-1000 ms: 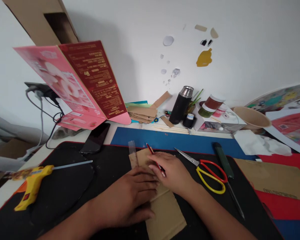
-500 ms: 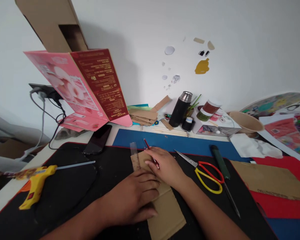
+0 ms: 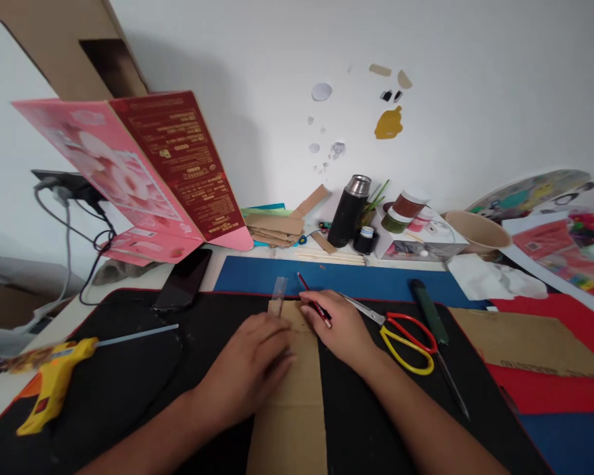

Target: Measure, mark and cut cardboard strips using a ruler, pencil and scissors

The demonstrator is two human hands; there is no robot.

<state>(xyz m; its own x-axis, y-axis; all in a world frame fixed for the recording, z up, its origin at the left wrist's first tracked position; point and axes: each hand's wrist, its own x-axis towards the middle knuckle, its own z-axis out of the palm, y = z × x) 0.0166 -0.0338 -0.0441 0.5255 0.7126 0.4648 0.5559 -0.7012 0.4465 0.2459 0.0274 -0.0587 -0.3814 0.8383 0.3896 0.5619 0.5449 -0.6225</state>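
A brown cardboard strip (image 3: 292,422) runs lengthwise over the black mat (image 3: 371,422), between the person's forearms; the left hand (image 3: 250,363) lies across its left edge, fingers bent and close together; a clear ruler (image 3: 278,293) pokes out beyond them, and I cannot tell if they grip it or merely press; the right hand (image 3: 340,323) holds a red pencil (image 3: 323,316) at the strip's far end; scissors (image 3: 379,319) lie just right of that hand; farther back, past a blue sheet (image 3: 247,274), stands a black flask (image 3: 347,214).
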